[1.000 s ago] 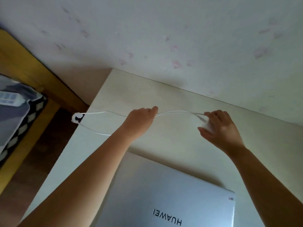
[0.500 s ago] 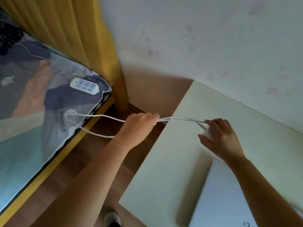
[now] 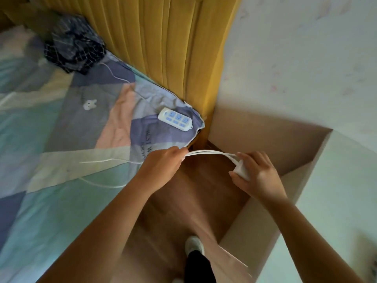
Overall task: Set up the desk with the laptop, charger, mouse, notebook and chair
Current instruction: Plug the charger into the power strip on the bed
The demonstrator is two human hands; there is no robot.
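- Over the floor gap between the desk [image 3: 336,201] and the bed [image 3: 61,160], my right hand [image 3: 259,176] is closed round the white charger [image 3: 241,173] brick.
- My left hand [image 3: 161,166] pinches its doubled cable [image 3: 208,153]; the loose ends trail over the bed's near edge.
- Farther off, at the bed's corner by the headboard, lies the power strip [image 3: 175,119].
- I judge this the charger step: next, carry the plug there and line up its prongs.

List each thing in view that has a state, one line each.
white charger brick: held in right hand
thin white charger cable: doubled, pinched in left hand, trailing loose over the bed
white power strip with blue sockets: lying flat on patchwork bedsheet, nothing plugged in
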